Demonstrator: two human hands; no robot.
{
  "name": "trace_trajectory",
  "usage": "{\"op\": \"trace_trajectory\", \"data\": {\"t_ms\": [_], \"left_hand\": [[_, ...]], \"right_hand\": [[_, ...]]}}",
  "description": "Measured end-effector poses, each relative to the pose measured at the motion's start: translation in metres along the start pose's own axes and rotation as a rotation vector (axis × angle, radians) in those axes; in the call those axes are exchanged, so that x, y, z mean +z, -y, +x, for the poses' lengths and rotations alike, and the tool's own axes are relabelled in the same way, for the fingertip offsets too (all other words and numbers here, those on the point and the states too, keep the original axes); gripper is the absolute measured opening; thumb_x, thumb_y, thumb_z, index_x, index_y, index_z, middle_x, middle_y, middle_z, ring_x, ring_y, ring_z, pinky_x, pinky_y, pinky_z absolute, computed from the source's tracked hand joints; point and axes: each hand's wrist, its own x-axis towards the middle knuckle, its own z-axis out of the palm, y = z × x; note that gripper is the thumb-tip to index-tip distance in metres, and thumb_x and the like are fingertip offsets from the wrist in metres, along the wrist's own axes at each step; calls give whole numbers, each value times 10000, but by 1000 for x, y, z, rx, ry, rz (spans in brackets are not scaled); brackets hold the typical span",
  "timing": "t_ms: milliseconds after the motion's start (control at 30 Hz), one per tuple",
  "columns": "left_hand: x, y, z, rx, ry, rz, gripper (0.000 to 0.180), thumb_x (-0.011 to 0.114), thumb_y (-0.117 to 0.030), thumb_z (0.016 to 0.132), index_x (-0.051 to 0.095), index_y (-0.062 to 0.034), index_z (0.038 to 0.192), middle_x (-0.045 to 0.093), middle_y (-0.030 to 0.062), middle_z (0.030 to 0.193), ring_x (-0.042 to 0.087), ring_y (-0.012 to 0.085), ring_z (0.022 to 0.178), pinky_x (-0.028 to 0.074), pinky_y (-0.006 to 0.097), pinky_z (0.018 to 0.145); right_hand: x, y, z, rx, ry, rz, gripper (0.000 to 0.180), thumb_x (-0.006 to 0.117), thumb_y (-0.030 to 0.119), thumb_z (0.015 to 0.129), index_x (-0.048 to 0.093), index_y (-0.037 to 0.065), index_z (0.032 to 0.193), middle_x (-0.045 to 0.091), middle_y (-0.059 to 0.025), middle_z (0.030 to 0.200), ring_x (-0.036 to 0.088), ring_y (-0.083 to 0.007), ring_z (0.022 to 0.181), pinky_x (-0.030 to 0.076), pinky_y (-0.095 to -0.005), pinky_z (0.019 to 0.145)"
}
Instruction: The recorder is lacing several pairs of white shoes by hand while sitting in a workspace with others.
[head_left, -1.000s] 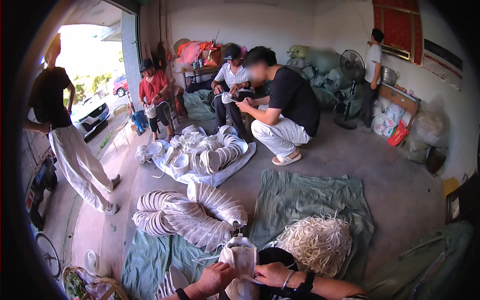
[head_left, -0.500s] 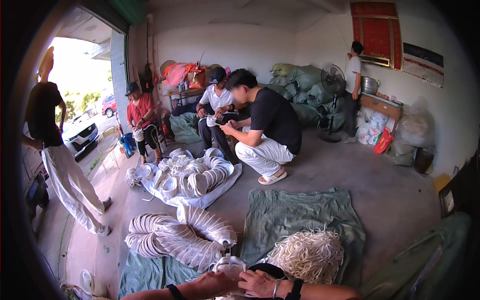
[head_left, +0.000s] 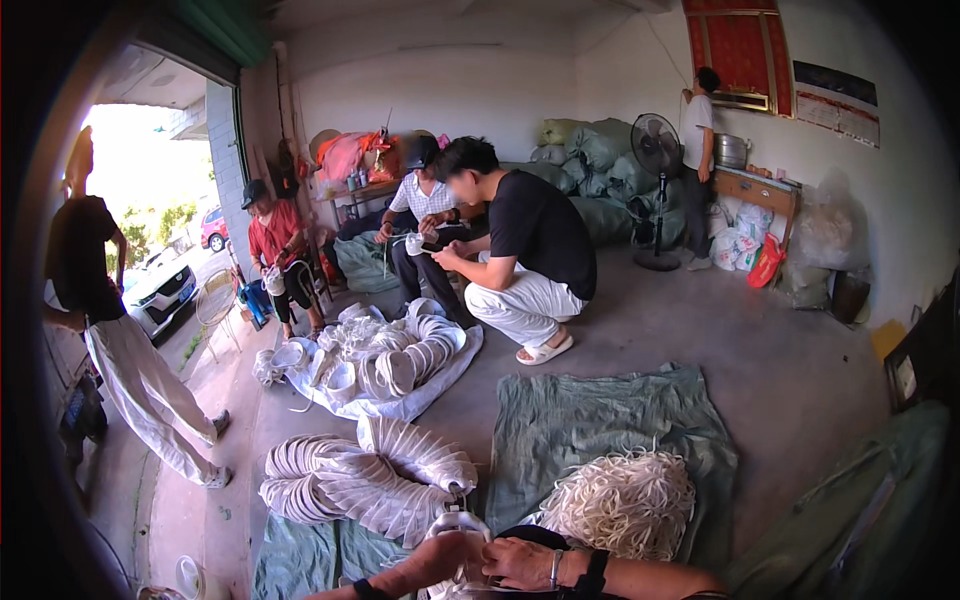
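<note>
At bottom edge: left hand (head_left: 440, 557) and right hand (head_left: 520, 562) both closed on white moulded cup mask (head_left: 458, 528), fingers wrapped round rim. Looks light, thin, crushable; best gripped at edge. Beside: white strap pile (head_left: 622, 500) on green cloth (head_left: 600, 420), stacked masks (head_left: 365, 480), concrete floor (head_left: 780, 360).

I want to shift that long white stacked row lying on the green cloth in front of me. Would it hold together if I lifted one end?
Probably not. The stacked white row already bends and curls across the green cloth, so it likely flexes and sags like a loose chain. The pieces look thin and nested, so probably light, and apt to slide apart. Supporting both ends seems safer.
</note>
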Motion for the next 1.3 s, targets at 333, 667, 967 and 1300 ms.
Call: {"op": "trace_trajectory", "data": {"t_ms": [333,667,967,1300], "left_hand": [[24,-17,18,-472,481,-264,164,534,-166,854,604,-77,972,560,29,671,630,146,630,493,262,473],[6,-28,-13,-257,155,-211,105,537,-155,866,587,-66,892,579,20,703,597,173,611,506,290,526],[-37,-72,-14,-759,-536,-976,165,527,-160,922,530,-1,962,539,8,735,506,59,607,431,201,542],[-83,136,-324,-1206,-1648,-864,304,285,-215,920,529,-73,1030,585,97,1150,608,214,979,494,368,782]], "right_hand": [[10,4,-19,52,-201,-138,251,714,191,660,582,95,851,512,-65,1035,518,-224,924,401,-344,854],[6,8,-21,77,-209,37,225,666,186,725,582,104,917,535,-40,1027,548,-204,912,404,-345,833],[26,42,45,393,-231,751,270,526,252,892,544,88,1105,623,-186,782,626,-350,683,491,-387,619],[-103,-126,-200,849,-1228,1917,126,511,31,824,514,-19,940,579,-105,828,576,-167,714,494,-272,644]]}}
